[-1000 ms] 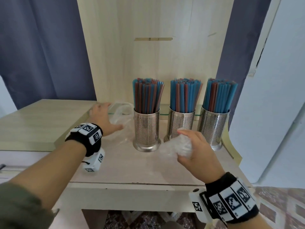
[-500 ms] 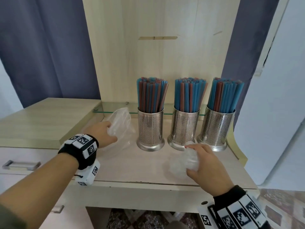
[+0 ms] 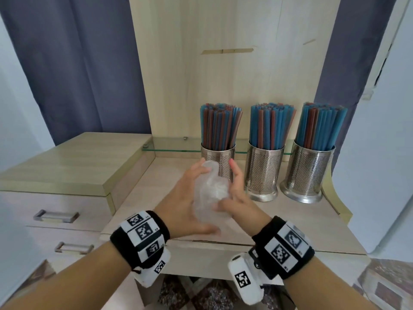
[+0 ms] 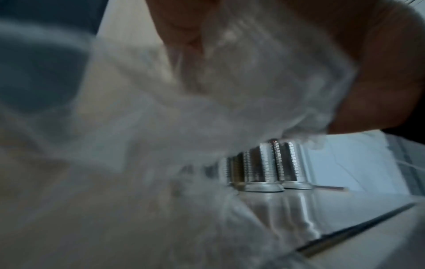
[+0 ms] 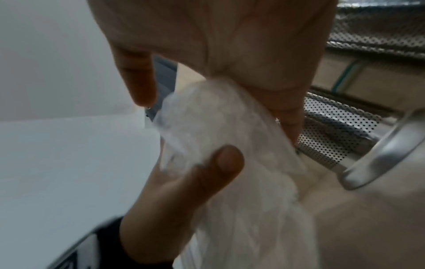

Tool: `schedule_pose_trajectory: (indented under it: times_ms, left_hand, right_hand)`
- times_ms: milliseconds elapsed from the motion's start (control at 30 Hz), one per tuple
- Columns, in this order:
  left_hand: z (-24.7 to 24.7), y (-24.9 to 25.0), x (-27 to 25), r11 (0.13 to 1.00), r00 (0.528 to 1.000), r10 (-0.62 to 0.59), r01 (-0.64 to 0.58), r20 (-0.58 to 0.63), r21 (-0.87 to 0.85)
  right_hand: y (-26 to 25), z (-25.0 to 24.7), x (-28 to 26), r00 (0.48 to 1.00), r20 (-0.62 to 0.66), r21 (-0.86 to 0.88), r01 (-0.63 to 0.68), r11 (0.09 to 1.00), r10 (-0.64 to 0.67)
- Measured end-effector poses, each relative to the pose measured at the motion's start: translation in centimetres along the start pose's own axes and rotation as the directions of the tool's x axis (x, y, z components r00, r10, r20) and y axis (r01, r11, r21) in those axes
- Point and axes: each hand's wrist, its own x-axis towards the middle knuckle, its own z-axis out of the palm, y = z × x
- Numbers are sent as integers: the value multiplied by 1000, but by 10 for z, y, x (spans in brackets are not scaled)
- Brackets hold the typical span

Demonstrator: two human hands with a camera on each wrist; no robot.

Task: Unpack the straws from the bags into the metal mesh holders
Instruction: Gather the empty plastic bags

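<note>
1. Both hands have come together since the earlier frame; then each held its own plastic near a separate part of the table (image 3: pixel 290 222).
2. Crumpled clear bags (image 3: pixel 210 193), empty and translucent, form one wad above the table's middle.
3. Left hand (image 3: pixel 181 209) and right hand (image 3: pixel 237 198) press the wad between them; right fingers (image 5: pixel 220 163) curl round the plastic, left fingers (image 3: pixel 196 171) lie against its far side.
4. Three metal mesh holders (image 3: pixel 263 173) stand along the rear edge, each packed with upright blue and brown straws (image 3: pixel 270 126).
</note>
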Motion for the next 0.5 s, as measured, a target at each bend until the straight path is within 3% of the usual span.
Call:
schedule_pose_trajectory:
  times_ms: [67, 167, 233, 333, 500]
  left_hand:
    - [-2, -15, 1, 998, 996, -22, 27, -82, 61]
    - [-11, -36, -1, 965, 977, -191, 204, -94, 167]
    - [-15, -46, -3, 933, 956, -278, 293, -97, 207]
    - [-19, -52, -5, 914, 942, -322, 335, -90, 230]
    - [-25, -51, -11, 893, 940, -333, 338, -71, 296]
  right_hand:
    - [3, -4, 17, 996, -51, -1, -68, 998, 68]
    - [6, -16, 36, 977, -212, -354, -57, 934, -21]
    - [6, -26, 47, 933, -358, -532, -170, 830, -39]
    - [8, -33, 68, 884, -462, -518, -338, 786, 76]
    - [6, -35, 94, 856, -516, -626, -405, 666, 35]
